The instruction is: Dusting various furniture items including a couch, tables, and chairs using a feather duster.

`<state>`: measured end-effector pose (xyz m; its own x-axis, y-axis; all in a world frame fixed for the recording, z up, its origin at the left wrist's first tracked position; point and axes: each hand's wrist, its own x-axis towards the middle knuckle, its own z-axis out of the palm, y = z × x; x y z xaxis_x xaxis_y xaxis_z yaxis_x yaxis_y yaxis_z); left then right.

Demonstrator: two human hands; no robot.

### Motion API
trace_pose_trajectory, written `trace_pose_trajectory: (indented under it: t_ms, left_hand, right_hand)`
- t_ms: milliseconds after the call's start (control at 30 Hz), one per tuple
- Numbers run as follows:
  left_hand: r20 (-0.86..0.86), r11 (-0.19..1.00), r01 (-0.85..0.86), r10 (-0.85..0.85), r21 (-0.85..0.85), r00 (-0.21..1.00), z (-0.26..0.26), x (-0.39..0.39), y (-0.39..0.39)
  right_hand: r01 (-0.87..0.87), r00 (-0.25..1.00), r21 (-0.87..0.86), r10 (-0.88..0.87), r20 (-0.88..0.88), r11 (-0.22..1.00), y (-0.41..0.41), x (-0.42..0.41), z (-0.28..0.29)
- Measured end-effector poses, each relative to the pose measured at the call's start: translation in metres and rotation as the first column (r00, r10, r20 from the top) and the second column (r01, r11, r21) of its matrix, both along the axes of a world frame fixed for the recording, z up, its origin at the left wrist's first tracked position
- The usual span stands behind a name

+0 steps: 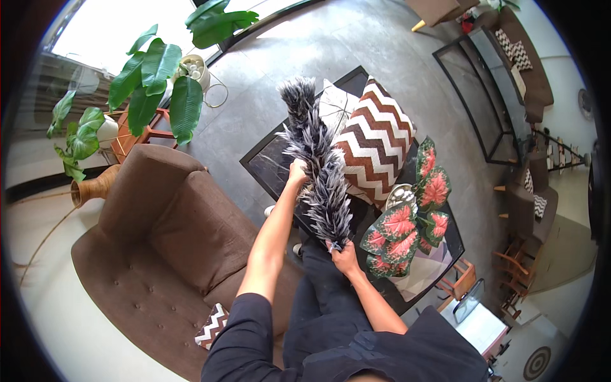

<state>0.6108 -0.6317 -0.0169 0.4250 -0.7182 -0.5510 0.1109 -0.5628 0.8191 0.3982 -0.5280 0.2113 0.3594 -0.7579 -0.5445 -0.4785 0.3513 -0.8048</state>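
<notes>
Stretched out before me is a long shaggy black-and-grey fluffy textile piece (324, 176), perhaps a cushion seen edge-on. My left hand (299, 172) grips its left side near the middle, the fingers partly buried in the pile. My right hand (345, 258) holds its near end, where a small bluish-grey bit sticks out by the fingers. Behind it, a brown-and-white zigzag cushion (377, 138) leans beside a white cushion with dark lines (336, 107). Both rest on a black marble-look table (267, 162).
A potted caladium with pink-and-green leaves (398, 224) and white pebbles (401, 195) stands on the table's right. A brown tufted sofa (143, 286) curves along my left, with a small zigzag cushion (212, 327). Large-leaved plants (160, 67) stand beyond it. A black-framed table (477, 100) is at right.
</notes>
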Motion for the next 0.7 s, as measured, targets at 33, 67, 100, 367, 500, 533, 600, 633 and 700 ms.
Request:
trace_pose_trajectory:
  t_ms: [33, 67, 100, 367, 500, 533, 600, 633, 700]
  left_hand:
    - [0.043, 0.999, -0.037, 0.036, 0.01, 0.998, 0.021, 0.022, 0.014]
    - [-0.03, 0.981, -0.055, 0.051, -0.183, 0.998, 0.042, 0.046, 0.027]
    - [-0.095, 0.926, -0.071, 0.038, -0.372, 0.995, 0.064, 0.067, 0.042]
    - [0.111, 0.834, -0.05, 0.132, -0.549, 0.985, 0.335, 0.05, 0.053]
    - [0.265, 0.795, -0.09, 0.304, -0.6, 0.915, 0.37, 0.062, 0.097]
    - [0.286, 0.826, -0.094, 0.296, -0.556, 0.912, 0.372, 0.071, 0.113]
    - [0.326, 0.8, -0.187, 0.429, -0.571, 0.842, 0.379, 0.083, 0.151]
    - [0.228, 0.764, -0.307, 0.504, -0.567, 0.833, 0.387, 0.083, 0.167]
    - [-0.093, 0.598, -0.485, 0.565, -0.638, 0.82, 0.409, 0.085, 0.193]
  right_hand:
    - [-0.037, 0.998, 0.01, 0.036, 0.043, 0.999, 0.002, 0.011, 0.007]
    - [-0.033, 0.995, 0.02, 0.031, 0.093, 0.999, 0.005, 0.024, 0.016]
    - [-0.027, 0.99, 0.033, 0.022, 0.143, 0.999, 0.01, 0.037, 0.023]
    - [0.035, 0.986, -0.129, -0.012, 0.169, 0.991, -0.02, 0.022, 0.056]
    - [-0.123, 0.991, -0.177, 0.129, 0.026, 0.976, -0.02, 0.02, 0.085]
    - [-0.204, 0.979, -0.362, 0.197, -0.056, 0.909, -0.02, 0.026, 0.094]
    - [-0.267, 0.959, -0.386, 0.283, -0.014, 0.883, -0.01, 0.038, 0.122]
    - [-0.305, 0.942, -0.401, 0.336, 0.006, 0.864, -0.004, 0.042, 0.136]
    - [-0.386, 0.911, -0.385, 0.412, -0.016, 0.838, 0.002, 0.047, 0.146]
